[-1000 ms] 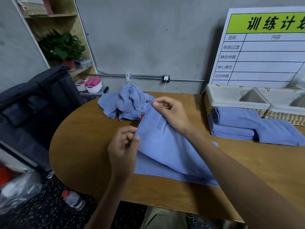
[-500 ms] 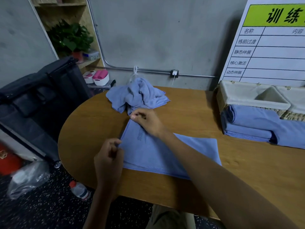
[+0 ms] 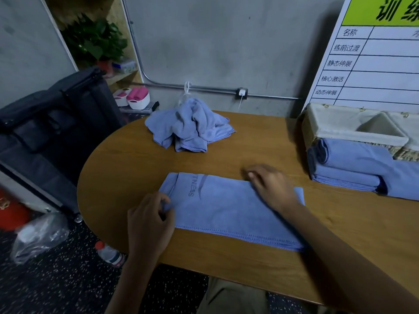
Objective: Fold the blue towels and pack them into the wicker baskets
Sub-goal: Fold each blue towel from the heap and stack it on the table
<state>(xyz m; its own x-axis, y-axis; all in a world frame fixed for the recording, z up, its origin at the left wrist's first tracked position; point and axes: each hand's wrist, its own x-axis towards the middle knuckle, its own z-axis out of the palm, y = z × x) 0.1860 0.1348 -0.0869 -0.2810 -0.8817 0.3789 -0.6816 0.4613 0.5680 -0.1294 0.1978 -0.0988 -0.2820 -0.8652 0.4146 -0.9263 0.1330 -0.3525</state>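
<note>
Folding is the step in hand: a blue towel (image 3: 229, 209) lies flat as a long band on the wooden tabletop (image 3: 127, 168), at the six o'clock side nearest the person, its printed lettering showing near the left end. The left hand (image 3: 148, 219) pinches the towel's left corner between thumb and curled fingers, so its grip is closed on the cloth. The right hand (image 3: 269, 185) rests palm down on the towel's upper right part, fingers fairly straight and a little blurred, an open grip that presses and holds nothing.

At twelve o'clock a crumpled heap of unfolded towels (image 3: 191, 125) waits. At three o'clock a stack of folded towels (image 3: 353, 168) lies on the tabletop, touching the front of the lined wicker baskets (image 3: 340, 125), whose visible compartments look unfilled.

By my judgement the band needs at least one more fold, likely left end carried over towards the right while the flat hand steadies it, with edges kept aligned. Packing is barely begun.
</note>
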